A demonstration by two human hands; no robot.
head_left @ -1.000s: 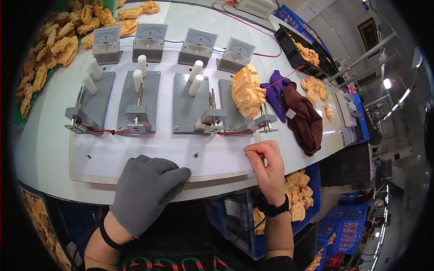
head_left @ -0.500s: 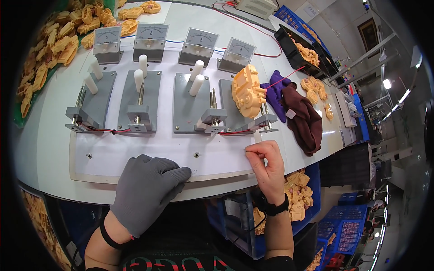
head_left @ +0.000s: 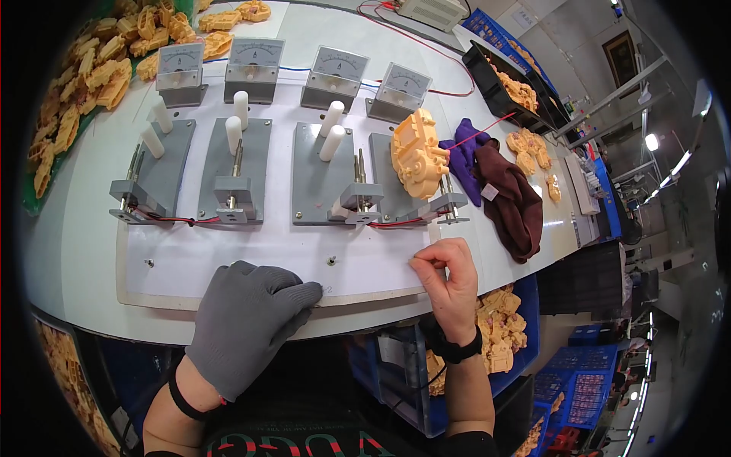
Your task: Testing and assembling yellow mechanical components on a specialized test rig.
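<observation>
My left hand (head_left: 251,324), in a grey knit glove, rests curled at the front edge of a white board (head_left: 228,283). Its fingers are closed, and whatever may be inside them is hidden. My bare right hand (head_left: 451,278) stays near the board's right front corner, thumb and forefinger pinched together; I cannot make out anything between the tips. Beyond it a beige plastic housing (head_left: 417,156) sits tilted on the rightmost grey test fixture (head_left: 388,171). Another grey fixture (head_left: 308,175) with two white pegs and metal pins stands to its left.
Several dial meters (head_left: 335,70) line the back of the board. Beige parts heap at the far left (head_left: 91,76). Purple and brown cloths (head_left: 510,198) lie on the right. A black bin (head_left: 518,90) stands behind them, and a blue bin (head_left: 533,308) below the table edge.
My right hand has shifted very slightly left, still pinched. My left hand and the beige housing have not visibly moved.
</observation>
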